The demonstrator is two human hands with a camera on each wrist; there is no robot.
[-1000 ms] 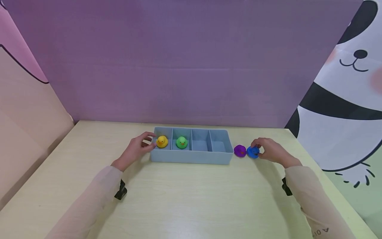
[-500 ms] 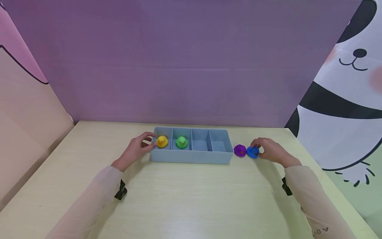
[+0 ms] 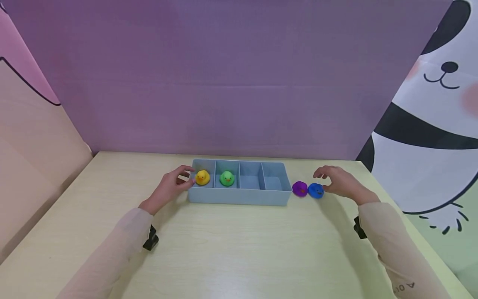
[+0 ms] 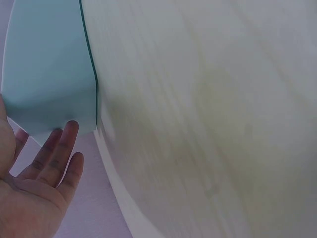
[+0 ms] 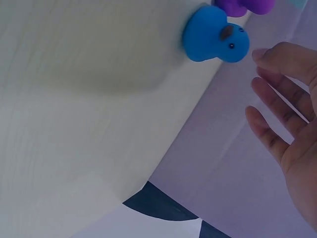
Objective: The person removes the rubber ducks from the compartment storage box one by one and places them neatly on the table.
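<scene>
A light blue tray (image 3: 239, 196) with a row of compartments stands on the table. A yellow rubber duck (image 3: 202, 177) sits in its leftmost compartment, a green rubber duck (image 3: 227, 178) in the one beside it. My left hand (image 3: 169, 187) touches the tray's left end with relaxed fingers (image 4: 64, 148). Right of the tray, a purple rubber duck (image 3: 300, 189) and a blue rubber duck (image 3: 315, 190) stand side by side on the table. Just above and right of the blue duck, my right hand (image 3: 341, 182) has its fingers spread and holds nothing; its thumb is close to the duck.
The pale wooden table (image 3: 239, 249) ends at a purple backdrop (image 3: 239, 83) just behind the tray. A panel with a panda picture (image 3: 429, 158) borders the right side, and a pinkish panel (image 3: 37, 158) the left.
My right hand has let go of the blue duck and risen slightly, its fingers spreading. The ducks and tray stay where they were; my left hand has not moved.
</scene>
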